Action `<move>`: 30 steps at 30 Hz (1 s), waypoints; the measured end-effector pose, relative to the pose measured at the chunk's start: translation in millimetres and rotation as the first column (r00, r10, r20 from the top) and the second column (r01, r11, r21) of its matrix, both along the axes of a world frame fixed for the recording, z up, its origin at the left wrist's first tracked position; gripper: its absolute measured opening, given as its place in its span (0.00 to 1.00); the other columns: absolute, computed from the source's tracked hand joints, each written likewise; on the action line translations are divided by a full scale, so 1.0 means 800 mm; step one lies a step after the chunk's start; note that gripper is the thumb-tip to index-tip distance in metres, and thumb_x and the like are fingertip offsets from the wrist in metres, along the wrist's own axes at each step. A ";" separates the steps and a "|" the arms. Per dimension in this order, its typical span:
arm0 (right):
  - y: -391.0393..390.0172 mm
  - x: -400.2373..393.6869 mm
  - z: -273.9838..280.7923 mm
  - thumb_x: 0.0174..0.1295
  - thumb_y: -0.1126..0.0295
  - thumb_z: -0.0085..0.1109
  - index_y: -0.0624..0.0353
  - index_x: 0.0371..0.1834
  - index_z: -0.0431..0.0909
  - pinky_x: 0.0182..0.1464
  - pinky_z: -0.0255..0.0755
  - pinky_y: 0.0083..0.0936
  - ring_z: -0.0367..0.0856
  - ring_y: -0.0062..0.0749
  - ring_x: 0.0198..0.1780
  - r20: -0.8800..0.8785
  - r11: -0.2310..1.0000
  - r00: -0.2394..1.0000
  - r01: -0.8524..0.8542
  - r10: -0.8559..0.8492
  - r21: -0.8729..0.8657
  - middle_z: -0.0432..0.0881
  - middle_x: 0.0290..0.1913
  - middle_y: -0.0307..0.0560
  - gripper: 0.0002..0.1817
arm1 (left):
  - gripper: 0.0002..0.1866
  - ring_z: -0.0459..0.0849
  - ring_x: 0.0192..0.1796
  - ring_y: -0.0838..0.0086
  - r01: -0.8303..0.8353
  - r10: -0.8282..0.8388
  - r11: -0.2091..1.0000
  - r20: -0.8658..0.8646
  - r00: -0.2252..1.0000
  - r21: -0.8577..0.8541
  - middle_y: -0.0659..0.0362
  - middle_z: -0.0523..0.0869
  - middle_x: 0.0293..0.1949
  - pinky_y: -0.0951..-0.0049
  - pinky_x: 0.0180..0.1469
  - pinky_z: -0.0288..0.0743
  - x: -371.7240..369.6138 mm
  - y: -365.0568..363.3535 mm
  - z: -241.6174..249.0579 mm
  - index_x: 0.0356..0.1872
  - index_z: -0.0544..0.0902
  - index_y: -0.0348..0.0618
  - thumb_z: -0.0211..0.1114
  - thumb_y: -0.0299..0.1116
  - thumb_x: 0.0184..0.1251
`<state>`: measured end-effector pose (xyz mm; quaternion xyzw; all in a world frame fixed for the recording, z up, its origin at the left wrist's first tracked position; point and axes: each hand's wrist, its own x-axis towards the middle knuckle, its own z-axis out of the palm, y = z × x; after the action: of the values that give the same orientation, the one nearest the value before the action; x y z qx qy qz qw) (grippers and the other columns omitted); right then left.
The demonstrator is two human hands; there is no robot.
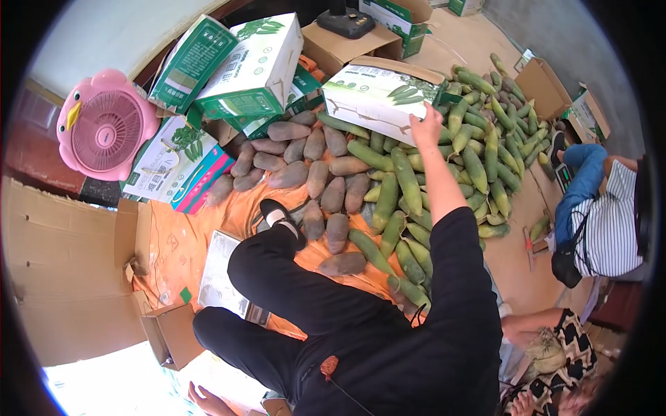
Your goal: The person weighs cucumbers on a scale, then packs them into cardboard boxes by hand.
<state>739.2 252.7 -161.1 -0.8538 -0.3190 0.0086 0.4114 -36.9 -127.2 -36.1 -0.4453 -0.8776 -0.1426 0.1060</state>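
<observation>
My right hand reaches forward, its fingers closed on the near right corner of a white and green carton printed with green radishes. That carton lies tilted against the heap of long green radishes, and its inside is hidden. To its left, thick brownish tubers lie in loose rows on an orange sheet. At the lower left edge is my left hand, fingers apart and holding nothing, low beside my knee and near a small brown cardboard box.
A pink fan stands at the left, beside stacked printed cartons. A flat silver-topped scale lies by my knee. At the right sits a person in a striped shirt; another person's patterned clothing shows lower right.
</observation>
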 end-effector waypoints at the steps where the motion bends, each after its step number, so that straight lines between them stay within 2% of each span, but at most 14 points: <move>1: 0.004 0.012 0.002 0.52 0.57 0.66 0.47 0.64 0.68 0.64 0.64 0.40 0.68 0.55 0.61 -0.016 1.000 1.000 -0.016 0.015 -0.023 0.65 0.63 0.58 0.34 | 0.16 0.77 0.56 0.55 -0.031 0.031 0.999 -0.011 0.999 -0.009 0.49 0.78 0.52 0.60 0.57 0.72 0.003 -0.001 -0.002 0.54 0.78 0.40 0.54 0.33 0.70; 3: 0.013 0.027 0.001 0.54 0.52 0.64 0.49 0.67 0.65 0.65 0.63 0.41 0.65 0.56 0.65 -0.083 0.992 0.996 -0.003 -0.008 -0.128 0.59 0.69 0.60 0.37 | 0.16 0.78 0.56 0.55 -0.044 0.044 0.999 0.006 0.999 -0.021 0.50 0.78 0.52 0.60 0.58 0.72 0.010 -0.001 -0.004 0.54 0.78 0.40 0.54 0.32 0.70; 5: 0.031 0.056 -0.047 0.54 0.52 0.63 0.50 0.68 0.64 0.65 0.62 0.41 0.64 0.56 0.66 -0.322 0.987 0.940 -0.143 0.113 -0.071 0.57 0.70 0.59 0.38 | 0.15 0.78 0.56 0.56 -0.050 0.050 0.998 0.018 0.999 -0.033 0.50 0.78 0.52 0.60 0.58 0.72 0.016 0.002 -0.004 0.55 0.78 0.40 0.54 0.32 0.70; 6: 0.033 0.044 -0.040 0.54 0.52 0.63 0.50 0.68 0.64 0.65 0.62 0.41 0.64 0.56 0.66 -0.320 0.986 0.940 -0.148 0.118 -0.071 0.57 0.70 0.59 0.38 | 0.15 0.78 0.56 0.55 -0.051 0.052 0.998 0.026 0.998 -0.038 0.50 0.78 0.53 0.60 0.58 0.72 0.020 0.006 -0.005 0.55 0.78 0.41 0.54 0.32 0.70; 8: 0.022 -0.004 -0.025 0.55 0.52 0.63 0.50 0.68 0.64 0.65 0.62 0.41 0.65 0.55 0.65 -0.171 0.959 0.985 -0.041 -0.008 -0.279 0.59 0.70 0.58 0.38 | 0.15 0.78 0.56 0.55 -0.046 0.048 0.998 0.037 0.998 -0.049 0.50 0.78 0.53 0.60 0.58 0.72 0.023 0.011 -0.005 0.55 0.78 0.41 0.54 0.32 0.70; 9: 0.021 -0.022 -0.029 0.54 0.54 0.63 0.50 0.67 0.65 0.64 0.64 0.41 0.66 0.55 0.64 -0.156 0.951 0.988 -0.036 -0.013 -0.307 0.61 0.67 0.59 0.36 | 0.15 0.78 0.56 0.55 -0.050 0.051 0.998 0.040 0.998 -0.044 0.50 0.78 0.53 0.60 0.58 0.72 0.024 0.013 -0.005 0.55 0.78 0.41 0.54 0.32 0.70; 11: 0.014 -0.064 -0.041 0.52 0.58 0.65 0.51 0.65 0.67 0.61 0.67 0.43 0.68 0.55 0.61 -0.077 0.956 0.996 -0.055 0.034 -0.288 0.64 0.63 0.60 0.35 | 0.15 0.77 0.56 0.56 -0.047 0.049 0.998 0.047 0.998 -0.043 0.50 0.78 0.53 0.60 0.58 0.72 0.022 0.017 -0.006 0.55 0.78 0.42 0.54 0.32 0.70; 13: 0.015 -0.110 -0.052 0.53 0.61 0.64 0.56 0.64 0.68 0.60 0.67 0.42 0.68 0.54 0.61 -0.054 0.964 0.992 -0.126 0.117 -0.234 0.65 0.62 0.60 0.33 | 0.15 0.77 0.58 0.56 0.000 0.002 0.998 0.024 1.000 -0.059 0.50 0.78 0.54 0.60 0.59 0.71 0.014 0.018 -0.006 0.55 0.78 0.42 0.54 0.33 0.71; 16: 0.026 -0.190 -0.036 0.49 0.59 0.69 0.58 0.64 0.66 0.61 0.67 0.39 0.67 0.53 0.60 -0.155 0.901 0.947 -0.317 0.282 -0.297 0.65 0.60 0.58 0.38 | 0.15 0.76 0.59 0.56 -0.024 0.027 0.999 0.064 0.998 -0.040 0.50 0.77 0.54 0.60 0.59 0.71 0.016 0.023 0.001 0.55 0.78 0.42 0.54 0.33 0.71; 20: 0.033 -0.221 -0.029 0.49 0.60 0.68 0.62 0.61 0.69 0.61 0.67 0.38 0.69 0.50 0.60 -0.181 0.852 0.868 -0.492 0.463 -0.179 0.66 0.60 0.58 0.35 | 0.16 0.75 0.59 0.55 -0.017 0.018 0.999 0.029 0.999 -0.033 0.50 0.77 0.55 0.59 0.60 0.71 0.006 0.013 0.002 0.56 0.78 0.42 0.53 0.33 0.71; 22: 0.033 -0.211 -0.034 0.50 0.63 0.67 0.62 0.57 0.73 0.58 0.69 0.37 0.73 0.48 0.57 -0.234 0.776 0.755 -0.631 0.613 -0.003 0.73 0.56 0.57 0.29 | 0.16 0.75 0.59 0.56 -0.028 0.030 0.999 0.043 0.999 -0.037 0.50 0.77 0.55 0.59 0.60 0.71 0.008 0.010 0.002 0.56 0.77 0.42 0.53 0.33 0.72; 25: 0.027 -0.168 -0.021 0.51 0.65 0.65 0.62 0.53 0.76 0.55 0.71 0.36 0.75 0.47 0.54 -0.298 0.791 0.745 -0.608 0.597 0.065 0.78 0.51 0.56 0.25 | 0.16 0.75 0.59 0.56 -0.109 0.114 0.991 0.068 0.991 -0.081 0.50 0.77 0.56 0.59 0.60 0.71 0.025 0.021 0.007 0.56 0.77 0.42 0.53 0.34 0.72; 27: 0.024 -0.129 -0.008 0.52 0.68 0.64 0.61 0.51 0.77 0.56 0.69 0.38 0.74 0.48 0.55 -0.057 0.880 0.882 -0.457 0.467 0.132 0.80 0.48 0.54 0.21 | 0.15 0.77 0.58 0.57 -0.100 0.102 0.992 0.034 0.994 -0.075 0.51 0.77 0.55 0.60 0.57 0.74 0.029 0.027 0.004 0.56 0.78 0.44 0.53 0.33 0.72; 30: 0.029 -0.050 -0.009 0.52 0.63 0.65 0.62 0.55 0.73 0.62 0.63 0.43 0.70 0.54 0.59 0.148 0.985 0.978 -0.157 0.146 0.064 0.76 0.54 0.59 0.27 | 0.14 0.79 0.55 0.58 -0.046 0.045 0.998 -0.022 0.999 -0.052 0.51 0.78 0.54 0.62 0.52 0.77 0.019 0.033 0.002 0.56 0.78 0.47 0.53 0.33 0.72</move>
<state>698.9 276.2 -168.2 -0.8091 -0.4120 -0.0335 0.4177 -21.4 -101.0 -34.5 -0.4292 -0.8899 -0.1124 0.1064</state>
